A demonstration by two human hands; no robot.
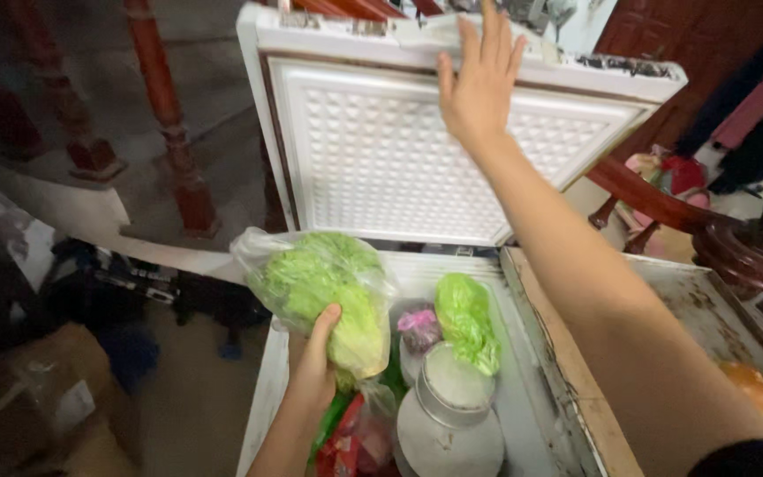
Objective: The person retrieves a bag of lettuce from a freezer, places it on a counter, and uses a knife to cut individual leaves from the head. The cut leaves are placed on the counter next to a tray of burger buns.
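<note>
A white chest freezer (268, 389) stands with its lid (373, 150) raised upright. My right hand (479, 84) presses flat against the inside of the lid near its top edge, fingers spread. My left hand (315, 362) grips a clear plastic bag of green leafy lettuce (320, 283) over the freezer's left rim. Inside the freezer lie another green bag of vegetables (468, 322), a purple-tinted bag (419, 329), a round metal pot with lid (448, 406) and red packets (351, 442).
Red wooden stair balusters (165, 115) stand behind and to the left of the freezer. A worn wooden-edged surface (567, 371) adjoins the freezer's right side. Dark clutter and a cardboard box (46, 389) lie on the floor at left. A dark wooden furniture piece (744, 252) is at right.
</note>
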